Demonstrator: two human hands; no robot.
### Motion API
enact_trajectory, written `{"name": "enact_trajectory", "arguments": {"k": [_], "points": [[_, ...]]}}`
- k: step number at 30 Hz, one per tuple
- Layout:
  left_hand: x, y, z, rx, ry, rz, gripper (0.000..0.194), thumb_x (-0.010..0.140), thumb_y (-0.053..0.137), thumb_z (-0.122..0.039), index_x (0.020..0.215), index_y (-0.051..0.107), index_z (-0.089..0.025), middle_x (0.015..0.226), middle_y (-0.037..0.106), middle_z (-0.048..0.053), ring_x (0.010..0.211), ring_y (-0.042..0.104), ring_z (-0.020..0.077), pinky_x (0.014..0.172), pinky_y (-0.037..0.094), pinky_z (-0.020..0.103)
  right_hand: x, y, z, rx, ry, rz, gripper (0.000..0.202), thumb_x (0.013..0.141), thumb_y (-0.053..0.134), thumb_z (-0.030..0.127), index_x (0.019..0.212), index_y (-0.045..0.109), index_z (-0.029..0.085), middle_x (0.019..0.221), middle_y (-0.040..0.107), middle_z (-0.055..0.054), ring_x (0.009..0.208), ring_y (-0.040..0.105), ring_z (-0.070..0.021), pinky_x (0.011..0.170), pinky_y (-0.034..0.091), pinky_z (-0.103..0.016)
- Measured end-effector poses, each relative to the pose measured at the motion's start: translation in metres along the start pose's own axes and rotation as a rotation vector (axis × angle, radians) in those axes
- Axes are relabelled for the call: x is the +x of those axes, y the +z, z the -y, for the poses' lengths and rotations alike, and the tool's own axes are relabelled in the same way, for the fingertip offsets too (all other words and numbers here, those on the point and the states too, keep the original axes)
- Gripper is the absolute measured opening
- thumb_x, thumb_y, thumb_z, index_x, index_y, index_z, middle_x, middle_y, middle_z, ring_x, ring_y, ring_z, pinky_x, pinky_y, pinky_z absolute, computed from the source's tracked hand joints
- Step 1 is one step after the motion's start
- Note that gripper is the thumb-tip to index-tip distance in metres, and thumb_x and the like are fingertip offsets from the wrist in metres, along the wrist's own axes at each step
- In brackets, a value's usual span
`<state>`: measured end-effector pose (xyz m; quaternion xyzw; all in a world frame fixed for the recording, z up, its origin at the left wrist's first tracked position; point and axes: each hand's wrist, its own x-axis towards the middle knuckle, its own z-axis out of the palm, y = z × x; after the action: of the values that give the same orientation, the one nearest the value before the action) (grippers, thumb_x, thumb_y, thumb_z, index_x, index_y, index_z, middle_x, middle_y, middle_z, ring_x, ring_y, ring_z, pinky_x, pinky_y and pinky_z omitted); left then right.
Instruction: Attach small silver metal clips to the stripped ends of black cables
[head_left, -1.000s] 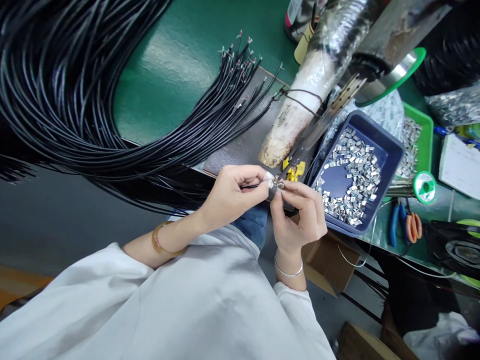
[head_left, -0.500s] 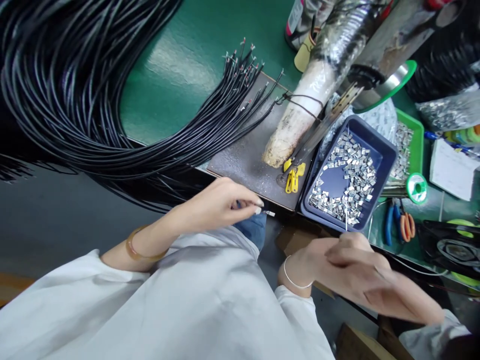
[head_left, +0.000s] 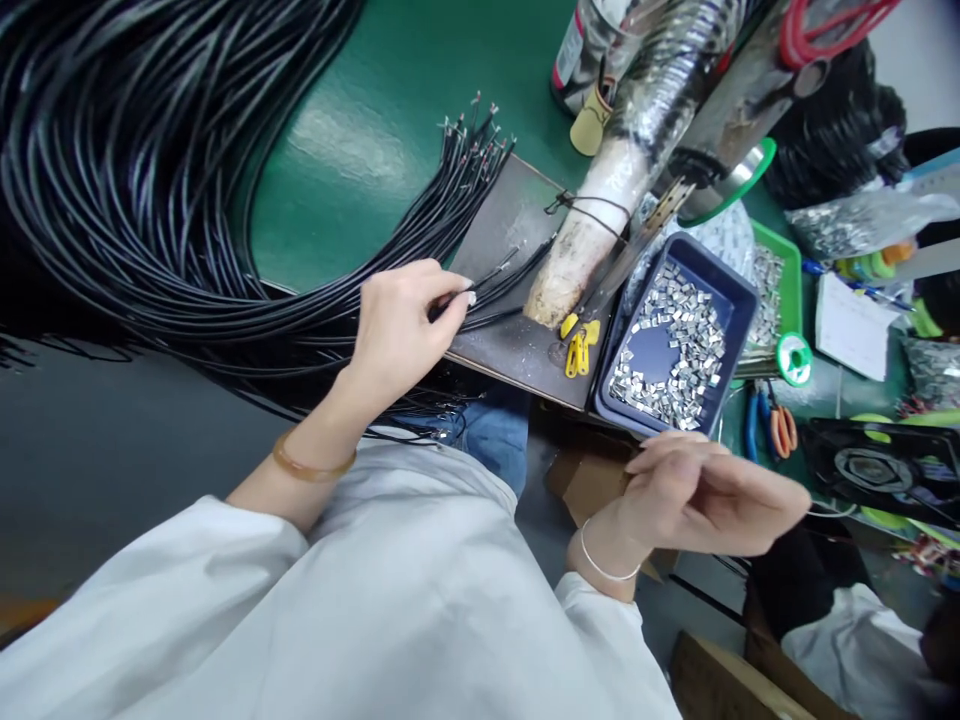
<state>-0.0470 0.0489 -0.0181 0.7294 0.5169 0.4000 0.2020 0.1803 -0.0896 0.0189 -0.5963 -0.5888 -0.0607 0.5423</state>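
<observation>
My left hand (head_left: 409, 318) pinches a black cable (head_left: 491, 271) whose stripped end points up and right over the dark plate (head_left: 517, 350). It is beside the large bundle of black cables (head_left: 300, 318). My right hand (head_left: 705, 492) is closed in front of the blue tray (head_left: 731, 300), which holds many small metal clips (head_left: 686, 345). What its fingers hold, if anything, is too small to tell. Yellow-handled snips (head_left: 577, 350) lie on the plate, left of the tray.
A wrapped tube (head_left: 574, 235) slants over the plate. Behind the blue tray are a green tray (head_left: 790, 290) and a solder spool (head_left: 793, 359). Pliers (head_left: 782, 432) and a black fan (head_left: 874, 470) lie right. A person's sleeve (head_left: 855, 640) shows lower right.
My left hand has moved up and left from the plate's front edge to the cable bundle and now grips a cable there. My right hand has shifted slightly up. The view has turned somewhat right.
</observation>
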Motion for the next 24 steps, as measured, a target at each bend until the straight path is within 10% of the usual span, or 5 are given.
{"name": "enact_trajectory", "arguments": {"k": [2,7,15,20,24], "points": [[-0.006,-0.002,-0.002,-0.121,-0.029,-0.148,0.014,0.089,0.065,-0.026,0.091,0.078,-0.02,0.074,0.069,0.001,0.066,0.06,0.0139,0.062,0.045,0.028,0.012,-0.006,-0.015,-0.21,-0.055,-0.233,0.015,0.083,0.071,0.028,0.079,0.058,0.022,0.064,0.053,0.006,0.045,0.053,-0.0105,0.043,0.044,-0.028],[-0.011,-0.022,-0.023,-0.417,-0.055,-0.22,0.008,0.087,0.07,-0.025,0.09,0.078,-0.024,0.084,0.076,0.001,0.073,0.067,0.0146,0.066,0.05,0.027,0.049,-0.015,-0.063,-0.582,0.14,0.227,0.009,0.082,0.067,0.025,0.076,0.062,0.021,0.074,0.067,-0.001,0.068,0.064,-0.0167,0.069,0.054,-0.032],[-0.036,-0.033,-0.054,-0.707,0.301,1.134,0.02,0.083,0.06,-0.005,0.08,0.076,-0.014,0.065,0.072,0.002,0.053,0.056,0.0078,0.055,0.039,0.021,0.084,-0.011,-0.104,-0.544,0.163,0.466,0.005,0.076,0.062,0.023,0.072,0.06,0.022,0.079,0.067,-0.002,0.072,0.06,-0.0171,0.072,0.049,-0.033],[-0.06,-0.001,-0.047,-0.857,-0.168,0.956,0.011,0.085,0.062,-0.018,0.08,0.071,-0.012,0.057,0.063,0.0,0.05,0.051,0.0076,0.051,0.036,0.02,0.087,-0.015,-0.104,-0.542,0.259,0.516,0.011,0.075,0.067,0.028,0.07,0.061,0.021,0.069,0.063,0.002,0.063,0.056,-0.0146,0.069,0.044,-0.033],[-0.057,0.014,-0.044,-1.123,-0.567,0.683,0.013,0.08,0.068,-0.024,0.083,0.063,-0.013,0.055,0.062,-0.001,0.045,0.045,0.0053,0.047,0.034,0.018,0.07,-0.007,-0.084,-0.463,0.178,0.255,0.011,0.08,0.067,0.028,0.074,0.06,0.021,0.075,0.063,0.001,0.063,0.058,-0.0138,0.062,0.047,-0.03]]}}
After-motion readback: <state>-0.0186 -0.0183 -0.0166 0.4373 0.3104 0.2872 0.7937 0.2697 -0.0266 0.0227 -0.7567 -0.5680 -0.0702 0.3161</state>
